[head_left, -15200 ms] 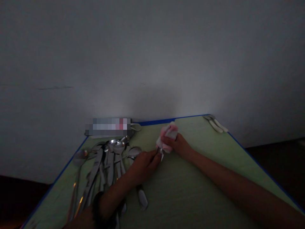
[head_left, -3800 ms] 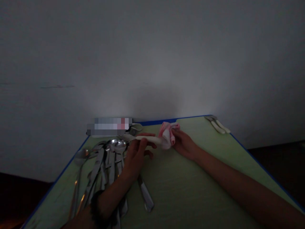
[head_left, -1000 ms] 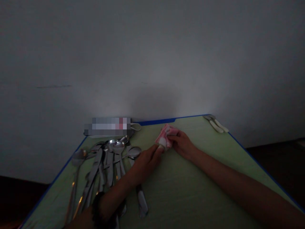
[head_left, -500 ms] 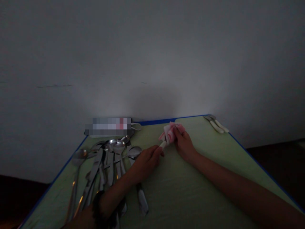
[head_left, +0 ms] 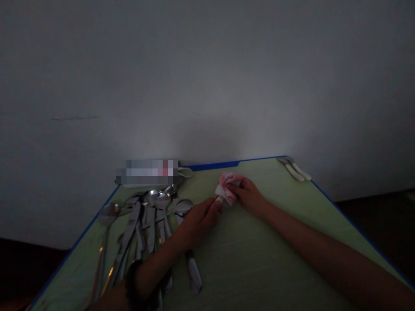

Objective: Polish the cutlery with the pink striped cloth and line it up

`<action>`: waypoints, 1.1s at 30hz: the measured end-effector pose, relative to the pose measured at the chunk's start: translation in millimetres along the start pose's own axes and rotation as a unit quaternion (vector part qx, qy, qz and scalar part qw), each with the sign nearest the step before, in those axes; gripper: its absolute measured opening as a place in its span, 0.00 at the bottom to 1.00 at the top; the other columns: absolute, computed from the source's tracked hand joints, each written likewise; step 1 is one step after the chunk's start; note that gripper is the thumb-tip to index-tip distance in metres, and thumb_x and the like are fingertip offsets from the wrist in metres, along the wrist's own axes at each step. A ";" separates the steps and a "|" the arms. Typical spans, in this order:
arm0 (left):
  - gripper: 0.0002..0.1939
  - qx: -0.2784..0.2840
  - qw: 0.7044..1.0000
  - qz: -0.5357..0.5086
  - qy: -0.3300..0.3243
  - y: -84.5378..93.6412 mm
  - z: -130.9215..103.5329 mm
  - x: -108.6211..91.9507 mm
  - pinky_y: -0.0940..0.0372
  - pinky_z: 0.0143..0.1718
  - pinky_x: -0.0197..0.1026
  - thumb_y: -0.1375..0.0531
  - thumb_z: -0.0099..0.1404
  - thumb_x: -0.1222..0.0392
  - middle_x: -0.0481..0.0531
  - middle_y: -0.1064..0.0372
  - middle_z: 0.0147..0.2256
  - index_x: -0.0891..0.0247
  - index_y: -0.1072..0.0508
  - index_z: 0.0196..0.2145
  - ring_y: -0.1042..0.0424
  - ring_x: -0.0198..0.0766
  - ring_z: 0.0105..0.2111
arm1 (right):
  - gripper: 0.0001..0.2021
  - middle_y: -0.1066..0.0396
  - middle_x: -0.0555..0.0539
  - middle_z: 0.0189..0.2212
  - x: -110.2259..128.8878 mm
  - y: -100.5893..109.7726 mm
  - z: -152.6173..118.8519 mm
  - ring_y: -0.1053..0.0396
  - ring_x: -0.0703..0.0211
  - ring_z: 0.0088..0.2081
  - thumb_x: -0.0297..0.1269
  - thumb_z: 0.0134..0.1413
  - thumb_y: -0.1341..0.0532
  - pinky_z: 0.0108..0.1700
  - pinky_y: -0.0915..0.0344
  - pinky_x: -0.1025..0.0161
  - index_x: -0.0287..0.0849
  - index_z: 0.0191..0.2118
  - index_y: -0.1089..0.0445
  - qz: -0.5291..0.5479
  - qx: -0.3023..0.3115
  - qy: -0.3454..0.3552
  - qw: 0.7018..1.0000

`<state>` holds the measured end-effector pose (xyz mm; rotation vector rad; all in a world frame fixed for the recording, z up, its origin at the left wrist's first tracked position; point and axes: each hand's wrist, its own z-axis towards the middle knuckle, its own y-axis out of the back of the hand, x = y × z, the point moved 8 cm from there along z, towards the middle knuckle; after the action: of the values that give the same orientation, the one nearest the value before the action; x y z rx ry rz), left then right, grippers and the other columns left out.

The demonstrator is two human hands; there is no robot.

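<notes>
My left hand [head_left: 203, 216] is closed around the white handle [head_left: 219, 199] of a piece of cutlery. The other end is wrapped in a pink and white cloth [head_left: 223, 189], so its kind is hidden. Pinched in my right hand [head_left: 251, 196], the cloth is bunched around the utensil just above the table. Beside my left hand lies a spoon [head_left: 183, 206], part of a loose heap of metal spoons and knives [head_left: 151, 220] that my left forearm partly covers.
At the far right corner of the green, blue-edged table [head_left: 275, 259], two white-handled utensils [head_left: 293, 170], seemingly forks, lie side by side. A blurred-out object [head_left: 149, 172] sits at the back left. Behind the table rises a pale wall [head_left: 207, 77].
My right hand and the cloth have moved slightly left and down along the utensil, covering more of its white handle. My left hand stays in nearly the same place.
</notes>
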<state>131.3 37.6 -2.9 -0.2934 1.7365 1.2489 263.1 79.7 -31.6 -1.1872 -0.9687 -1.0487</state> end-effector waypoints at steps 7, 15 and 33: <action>0.17 -0.004 0.999 0.033 -0.012 -0.4 1.5 1.5 0.47 0.24 0.34 0.56 0.67 0.53 0.43 0.41 0.21 0.63 0.35 0.30 0.38 0.33 0.22 | 0.12 0.31 0.48 0.39 10.1 7.8 -4.6 0.36 0.59 0.42 0.36 0.49 0.41 0.47 0.41 0.60 0.45 0.42 0.33 -0.071 -0.078 0.085 0.991; 0.18 0.002 1.000 -0.008 -0.003 -0.7 1.6 3.1 0.46 0.24 0.34 0.56 0.67 0.51 0.43 0.42 0.21 0.63 0.33 0.32 0.39 0.33 0.22 | 0.12 0.31 0.50 0.32 2.8 9.1 -3.3 0.36 0.61 0.33 0.44 0.50 0.41 0.40 0.39 0.63 0.43 0.36 0.30 0.017 -0.095 0.052 0.994; 0.18 0.022 0.997 -0.076 -0.020 -4.7 -2.0 2.2 0.44 0.24 0.34 0.56 0.68 0.51 0.43 0.41 0.22 0.64 0.33 0.37 0.41 0.31 0.22 | 0.12 0.30 0.51 0.31 -0.8 9.9 -1.0 0.35 0.64 0.32 0.42 0.42 0.35 0.38 0.38 0.65 0.42 0.34 0.30 0.189 -0.140 -0.018 0.972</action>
<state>132.1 34.5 -7.4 -0.3647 1.6741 1.0987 272.6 79.5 -34.8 -1.5568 -0.5992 -0.8744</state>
